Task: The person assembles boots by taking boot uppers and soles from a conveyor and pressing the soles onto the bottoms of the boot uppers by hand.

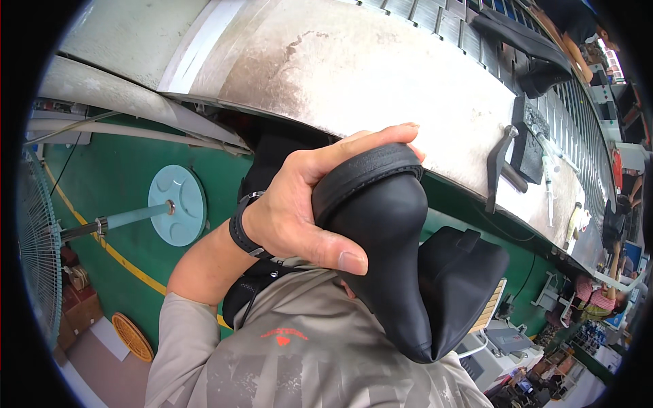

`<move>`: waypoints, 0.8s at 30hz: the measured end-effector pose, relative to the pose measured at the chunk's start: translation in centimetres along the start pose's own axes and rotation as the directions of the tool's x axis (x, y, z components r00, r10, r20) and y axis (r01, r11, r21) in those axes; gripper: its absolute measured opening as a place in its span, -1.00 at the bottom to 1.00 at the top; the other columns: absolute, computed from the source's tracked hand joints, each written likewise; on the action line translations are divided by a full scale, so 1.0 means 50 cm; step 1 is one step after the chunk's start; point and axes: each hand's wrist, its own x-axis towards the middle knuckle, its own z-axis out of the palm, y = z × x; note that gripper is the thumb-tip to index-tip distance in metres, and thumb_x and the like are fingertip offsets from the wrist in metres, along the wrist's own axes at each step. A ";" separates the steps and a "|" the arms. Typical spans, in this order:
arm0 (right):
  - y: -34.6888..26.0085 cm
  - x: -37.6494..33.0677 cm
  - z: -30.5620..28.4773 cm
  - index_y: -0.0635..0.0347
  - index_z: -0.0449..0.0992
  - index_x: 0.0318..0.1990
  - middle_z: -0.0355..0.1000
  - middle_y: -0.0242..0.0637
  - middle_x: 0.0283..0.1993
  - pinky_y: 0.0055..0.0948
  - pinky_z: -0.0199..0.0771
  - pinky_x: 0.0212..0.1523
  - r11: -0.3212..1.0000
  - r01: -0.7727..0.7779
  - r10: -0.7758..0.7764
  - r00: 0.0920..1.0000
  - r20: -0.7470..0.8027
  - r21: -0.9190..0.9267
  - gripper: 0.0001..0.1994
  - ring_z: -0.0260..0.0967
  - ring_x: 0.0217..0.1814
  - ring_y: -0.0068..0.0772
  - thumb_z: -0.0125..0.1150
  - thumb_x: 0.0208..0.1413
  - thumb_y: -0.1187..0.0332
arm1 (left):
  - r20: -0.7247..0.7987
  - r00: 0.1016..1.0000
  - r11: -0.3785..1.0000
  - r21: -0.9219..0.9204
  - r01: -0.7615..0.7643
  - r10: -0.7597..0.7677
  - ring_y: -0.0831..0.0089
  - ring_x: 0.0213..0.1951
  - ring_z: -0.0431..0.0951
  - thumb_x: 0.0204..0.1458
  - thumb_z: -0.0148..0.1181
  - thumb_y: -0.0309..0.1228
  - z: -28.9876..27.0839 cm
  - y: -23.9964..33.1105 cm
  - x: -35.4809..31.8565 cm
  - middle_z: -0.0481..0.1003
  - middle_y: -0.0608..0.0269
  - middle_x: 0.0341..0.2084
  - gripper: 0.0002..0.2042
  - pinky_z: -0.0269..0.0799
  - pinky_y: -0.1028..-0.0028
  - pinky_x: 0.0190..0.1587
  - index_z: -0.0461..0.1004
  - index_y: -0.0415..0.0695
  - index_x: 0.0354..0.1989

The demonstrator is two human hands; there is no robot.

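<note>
My left hand (289, 197), with a dark watch on its wrist, grips a black leather ankle boot (391, 238) in front of my chest. Its thumb presses along the upper and its fingers wrap over the thick black sole (367, 173) at the toe end. The toe points up toward the bench, and the shaft (466, 265) folds back at the right. My right hand is largely hidden behind the boot; only a sliver of skin shows beside it, and I cannot make out its fingers.
A worn white bench (381, 75) runs ahead, with a hammer (500, 163), a black block (527, 139) and a slatted conveyor (422, 13) bearing another black boot (527, 41). Left stand a fan (41, 238) and a round blue base (178, 204). Other people work at far right.
</note>
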 end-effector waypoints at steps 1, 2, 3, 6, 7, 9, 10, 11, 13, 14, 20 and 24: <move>0.000 0.005 -0.001 0.36 0.44 -0.02 0.49 -0.02 -0.31 -0.45 0.40 -0.43 1.000 -0.007 0.007 1.000 -0.002 -0.002 -0.72 0.46 -0.38 -0.21 0.18 0.36 0.26 | -0.005 1.000 1.000 -0.002 0.003 -0.003 0.19 0.12 0.57 -0.33 0.72 -0.16 0.000 0.001 0.000 0.39 -0.33 0.25 0.21 0.48 0.25 0.20 0.10 -0.33 0.53; 0.002 0.004 0.001 0.35 0.44 -0.02 0.49 -0.02 -0.31 -0.45 0.40 -0.42 1.000 -0.013 0.013 1.000 0.002 -0.004 -0.72 0.46 -0.39 -0.21 0.18 0.36 0.26 | -0.007 1.000 1.000 0.001 0.002 -0.002 0.18 0.13 0.57 -0.33 0.71 -0.16 -0.001 0.001 0.000 0.39 -0.33 0.25 0.20 0.47 0.25 0.21 0.10 -0.33 0.53; 0.003 0.006 0.004 0.35 0.44 -0.02 0.49 -0.02 -0.31 -0.45 0.40 -0.42 1.000 -0.018 0.018 1.000 0.004 -0.006 -0.72 0.46 -0.39 -0.21 0.18 0.36 0.27 | -0.008 1.000 1.000 0.002 0.001 -0.001 0.18 0.13 0.57 -0.33 0.71 -0.16 -0.001 0.001 0.000 0.39 -0.33 0.25 0.20 0.47 0.25 0.21 0.11 -0.33 0.52; 0.006 0.014 0.006 0.35 0.43 -0.01 0.48 -0.03 -0.32 -0.45 0.40 -0.42 0.999 -0.032 0.032 0.999 0.009 -0.016 -0.72 0.46 -0.39 -0.22 0.18 0.36 0.27 | -0.028 1.000 1.000 -0.005 -0.006 0.006 0.17 0.15 0.56 -0.32 0.70 -0.17 0.001 0.001 0.002 0.38 -0.33 0.25 0.19 0.47 0.25 0.21 0.11 -0.33 0.52; 0.007 0.017 0.006 0.35 0.43 -0.01 0.48 -0.04 -0.32 -0.45 0.40 -0.42 0.999 -0.037 0.037 0.999 0.010 -0.017 -0.72 0.45 -0.39 -0.22 0.18 0.37 0.27 | -0.034 0.999 1.000 -0.008 -0.008 0.008 0.17 0.15 0.56 -0.31 0.70 -0.17 0.002 0.001 0.002 0.38 -0.33 0.25 0.19 0.47 0.25 0.22 0.11 -0.33 0.52; 0.008 0.022 0.006 0.35 0.43 -0.01 0.48 -0.04 -0.33 -0.45 0.40 -0.41 0.999 -0.040 0.041 0.999 0.011 -0.023 -0.73 0.45 -0.39 -0.23 0.18 0.37 0.27 | -0.029 1.000 1.000 -0.009 0.010 -0.010 0.16 0.16 0.55 -0.31 0.69 -0.17 0.000 0.001 0.002 0.38 -0.34 0.25 0.18 0.46 0.24 0.22 0.11 -0.33 0.53; 0.008 0.023 0.006 0.34 0.43 -0.01 0.48 -0.04 -0.33 -0.45 0.40 -0.41 0.999 -0.047 0.047 0.999 0.013 -0.026 -0.73 0.45 -0.39 -0.23 0.18 0.37 0.27 | -0.029 0.999 1.000 -0.009 0.016 -0.016 0.16 0.16 0.55 -0.30 0.69 -0.17 -0.001 0.001 0.002 0.38 -0.34 0.26 0.18 0.46 0.24 0.22 0.10 -0.33 0.53; 0.007 0.026 0.007 0.34 0.42 -0.01 0.48 -0.05 -0.33 -0.45 0.40 -0.41 0.998 -0.050 0.051 0.999 0.010 -0.028 -0.73 0.45 -0.39 -0.23 0.18 0.37 0.28 | -0.028 1.000 1.000 0.001 0.014 -0.014 0.14 0.18 0.54 -0.29 0.68 -0.17 -0.001 0.002 0.001 0.38 -0.34 0.26 0.17 0.45 0.23 0.23 0.10 -0.34 0.52; 0.004 0.031 0.010 0.34 0.42 -0.01 0.47 -0.05 -0.33 -0.44 0.40 -0.41 0.998 -0.056 0.057 0.998 0.012 -0.042 -0.73 0.45 -0.39 -0.23 0.18 0.37 0.28 | -0.030 0.999 1.000 0.013 0.012 -0.011 0.12 0.20 0.53 -0.29 0.67 -0.17 -0.003 0.002 0.001 0.38 -0.33 0.26 0.17 0.45 0.23 0.25 0.11 -0.34 0.52; 0.002 0.031 0.011 0.34 0.42 -0.01 0.47 -0.06 -0.34 -0.44 0.39 -0.41 0.997 -0.063 0.064 0.998 0.012 -0.047 -0.73 0.45 -0.39 -0.24 0.18 0.37 0.28 | -0.026 1.000 1.000 0.030 0.003 -0.002 0.11 0.23 0.50 -0.27 0.65 -0.17 -0.005 0.000 0.001 0.38 -0.32 0.26 0.15 0.43 0.21 0.26 0.11 -0.35 0.52; -0.003 0.042 0.018 0.33 0.41 0.00 0.46 -0.07 -0.35 -0.44 0.39 -0.40 0.993 -0.081 0.081 0.997 0.000 -0.091 -0.74 0.44 -0.40 -0.25 0.18 0.37 0.29 | -0.038 0.998 0.995 0.079 0.053 -0.050 0.14 0.30 0.45 -0.21 0.59 -0.18 -0.010 0.008 0.005 0.39 -0.21 0.29 0.09 0.39 0.20 0.32 0.13 -0.36 0.51; -0.004 0.051 0.019 0.33 0.40 0.00 0.45 -0.08 -0.36 -0.44 0.39 -0.39 0.986 -0.090 0.090 0.996 -0.011 -0.140 -0.74 0.43 -0.40 -0.26 0.18 0.37 0.29 | -0.110 0.981 0.976 0.136 0.172 -0.157 0.25 0.30 0.45 -0.14 0.56 -0.17 0.003 0.024 0.013 0.38 -0.07 0.34 0.04 0.34 0.27 0.36 0.13 -0.35 0.51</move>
